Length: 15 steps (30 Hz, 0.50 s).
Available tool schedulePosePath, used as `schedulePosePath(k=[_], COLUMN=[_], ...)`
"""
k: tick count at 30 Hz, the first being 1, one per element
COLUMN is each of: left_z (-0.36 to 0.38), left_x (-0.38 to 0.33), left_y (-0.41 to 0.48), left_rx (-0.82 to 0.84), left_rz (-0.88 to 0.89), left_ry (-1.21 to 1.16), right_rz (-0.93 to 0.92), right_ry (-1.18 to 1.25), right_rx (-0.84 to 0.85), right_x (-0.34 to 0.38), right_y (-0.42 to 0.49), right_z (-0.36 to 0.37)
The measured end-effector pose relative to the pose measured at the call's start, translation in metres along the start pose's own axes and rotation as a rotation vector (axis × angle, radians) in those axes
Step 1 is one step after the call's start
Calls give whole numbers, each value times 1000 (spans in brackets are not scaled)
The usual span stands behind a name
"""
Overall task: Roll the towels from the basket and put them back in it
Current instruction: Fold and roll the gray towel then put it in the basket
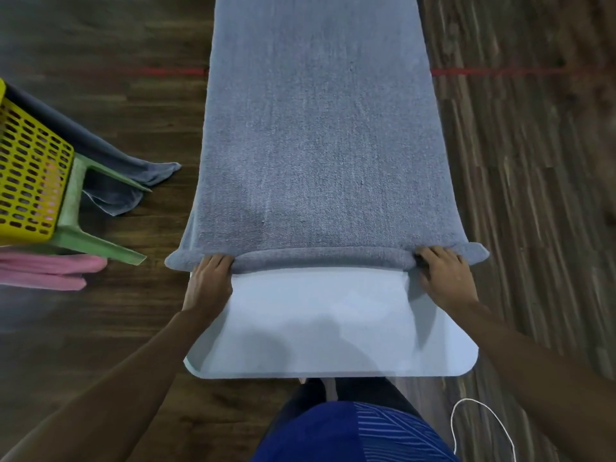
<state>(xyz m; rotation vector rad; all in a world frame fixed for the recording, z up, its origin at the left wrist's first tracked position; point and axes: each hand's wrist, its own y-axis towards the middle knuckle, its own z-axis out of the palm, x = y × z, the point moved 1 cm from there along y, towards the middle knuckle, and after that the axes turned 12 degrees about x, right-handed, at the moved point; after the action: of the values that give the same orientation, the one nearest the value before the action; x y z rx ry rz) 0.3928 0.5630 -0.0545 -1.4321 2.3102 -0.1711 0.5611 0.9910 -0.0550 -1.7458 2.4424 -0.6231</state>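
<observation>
Nearest, at the bottom edge: a blue shirt (353,435) w/ a lighter stripe pattern, and a thin white cord (480,415) looping over the floor (533,195) to the right.

Next, the pale tabletop (316,328), rounded corners, its near part bare. Both forearms reach fwd across its two sides.

The left hand (208,285) and right hand (445,278) sit at the near end of the grey towel (316,145), one at each side. Fingers of both are curled over the rolled edge (320,260), gripping it, thumbs tucked out of sight. The roll is thin, runs straight b/w the hands and sticks out a bit past each of them. The rest of the towel lies flat along the tabletop away from the person, covering it to the top of the view.

Left side: a yellow perforated basket (30,171) on a green stool (76,208), well apart from the tabletop. A darker towel (110,161) trails from behind the basket down to the floor; can't tell if it starts inside. A pink towel (50,271) shows under the stool at the left edge.

Farther off, dark wood-plank floor w/ a red line (493,72) crossing it behind the tabletop.
</observation>
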Motion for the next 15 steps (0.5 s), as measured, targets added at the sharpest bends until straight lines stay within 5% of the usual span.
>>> schedulePosePath(k=[7,12,15], left_z=[-37,-27,-14], left_x=[10,8,-2], left_y=[30,41,36], left_rx=[410,100,-27], left_rz=[-60,-41,27], left_ry=[-218,42,24], right_rz=[87,21,-59], right_ry=[129,102,103], right_rx=[89,-169,-180], right_x=[-10,-2,1], right_y=[14,23,25], right_z=[-8,-5,-5])
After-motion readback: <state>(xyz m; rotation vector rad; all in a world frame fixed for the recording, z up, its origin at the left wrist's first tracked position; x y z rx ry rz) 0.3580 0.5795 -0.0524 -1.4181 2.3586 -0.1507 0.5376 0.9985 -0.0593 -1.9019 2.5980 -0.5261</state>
